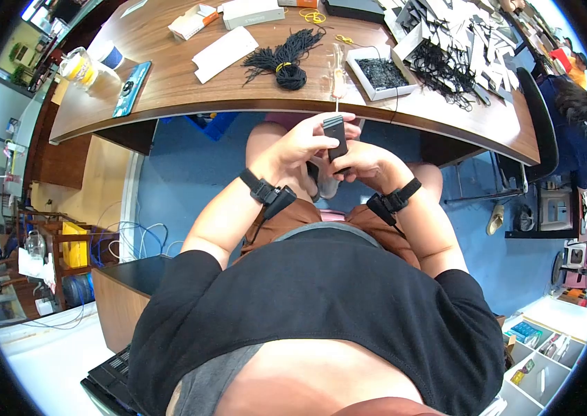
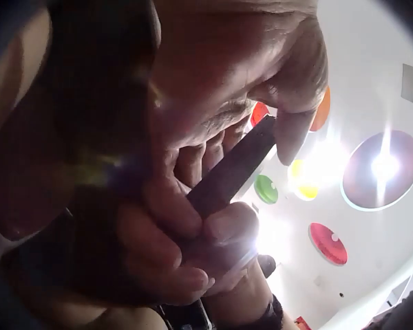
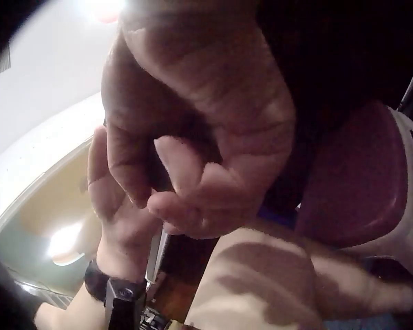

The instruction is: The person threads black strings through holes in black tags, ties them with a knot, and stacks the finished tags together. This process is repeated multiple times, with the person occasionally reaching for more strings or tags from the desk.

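In the head view, a small black rectangular bar (image 1: 335,147) with a ridged upper end is held between both hands, over the lap and just in front of the table edge. My left hand (image 1: 299,147) grips its upper part, thumb on the near face and fingers behind. Lower down, my right hand (image 1: 368,161) pinches the bar between thumb and fingers. The left wrist view shows the bar (image 2: 234,165) edge-on and dark, with the left thumb at its upper end. In the right wrist view the curled right hand (image 3: 199,137) mostly hides it.
A wooden table (image 1: 168,90) lies ahead. It bears a black cord bundle (image 1: 286,59), a white tray (image 1: 380,73) of dark pieces, a heap of white and black strips (image 1: 460,48), a teal-screened phone (image 1: 132,89) and a plastic cup (image 1: 82,69). Someone (image 1: 571,118) sits at right.
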